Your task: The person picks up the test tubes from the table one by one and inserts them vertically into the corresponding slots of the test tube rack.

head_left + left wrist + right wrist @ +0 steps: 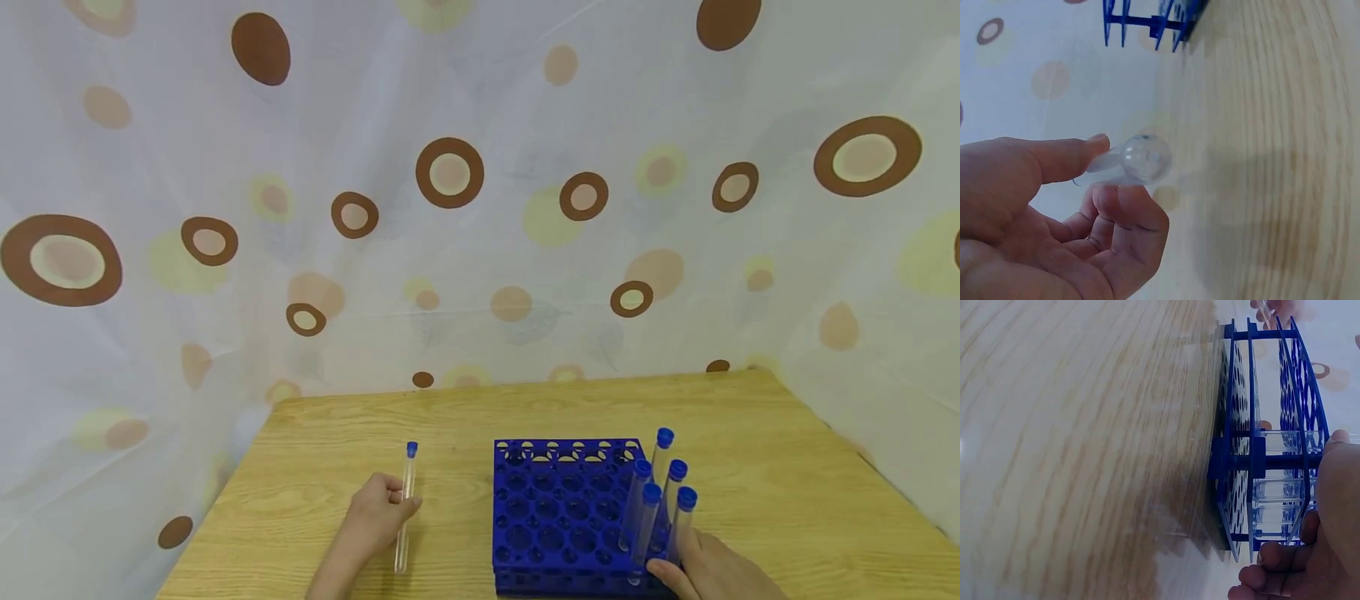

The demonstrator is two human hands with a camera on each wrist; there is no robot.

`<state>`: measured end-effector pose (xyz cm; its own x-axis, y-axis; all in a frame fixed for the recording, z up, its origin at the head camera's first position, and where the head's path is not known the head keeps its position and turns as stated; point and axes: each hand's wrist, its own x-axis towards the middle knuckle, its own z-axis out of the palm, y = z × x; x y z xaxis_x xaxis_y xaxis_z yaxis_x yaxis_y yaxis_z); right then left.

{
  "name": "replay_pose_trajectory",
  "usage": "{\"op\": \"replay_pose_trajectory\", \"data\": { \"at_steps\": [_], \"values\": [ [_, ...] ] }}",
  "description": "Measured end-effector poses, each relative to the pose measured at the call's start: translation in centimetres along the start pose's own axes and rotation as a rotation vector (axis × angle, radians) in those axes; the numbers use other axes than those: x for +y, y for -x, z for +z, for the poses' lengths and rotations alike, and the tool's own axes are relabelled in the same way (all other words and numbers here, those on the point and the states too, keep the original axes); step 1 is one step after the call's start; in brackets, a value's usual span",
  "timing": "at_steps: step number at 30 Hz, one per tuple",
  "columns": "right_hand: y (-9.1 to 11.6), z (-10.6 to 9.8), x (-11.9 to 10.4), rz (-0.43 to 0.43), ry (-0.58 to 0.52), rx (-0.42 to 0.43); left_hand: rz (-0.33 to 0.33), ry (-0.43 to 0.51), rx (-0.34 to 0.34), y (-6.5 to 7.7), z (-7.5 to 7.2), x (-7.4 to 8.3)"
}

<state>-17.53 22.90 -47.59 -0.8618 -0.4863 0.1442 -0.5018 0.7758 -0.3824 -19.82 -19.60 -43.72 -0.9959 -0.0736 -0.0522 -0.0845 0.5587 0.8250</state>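
Note:
In the head view my left hand pinches a clear test tube with a blue cap, upright to the left of the rack. The left wrist view shows the rounded bottom of the test tube between thumb and fingers of my left hand. A blue test tube rack stands on the table, with several blue-capped tubes in its right end. My right hand grips the rack's near right corner, thumb on the front and fingers round the end, as the right wrist view shows its tiers.
The wooden table extends around the rack and back to a white sheet with brown and yellow spots. The sheet surrounds the back and both sides. Many holes in the rack's left and middle hold no tubes.

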Motion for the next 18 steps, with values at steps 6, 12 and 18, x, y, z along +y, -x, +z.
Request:
{"op": "replay_pose_trajectory", "data": {
  "at_steps": [6, 12, 18],
  "values": [
    [-0.2, -0.1, -0.3, 0.087, 0.020, -0.014, 0.010, 0.122, -0.046, 0.1, 0.5, 1.4],
    [0.0, 0.0, 0.0, 0.005, 0.017, 0.008, 0.040, 0.211, -0.126, 0.2, 1.2, 2.6],
    [0.0, 0.0, 0.2, -0.027, -0.008, 0.002, 0.052, 0.246, -0.149, 0.4, 1.7, 3.9]
  ]
}}
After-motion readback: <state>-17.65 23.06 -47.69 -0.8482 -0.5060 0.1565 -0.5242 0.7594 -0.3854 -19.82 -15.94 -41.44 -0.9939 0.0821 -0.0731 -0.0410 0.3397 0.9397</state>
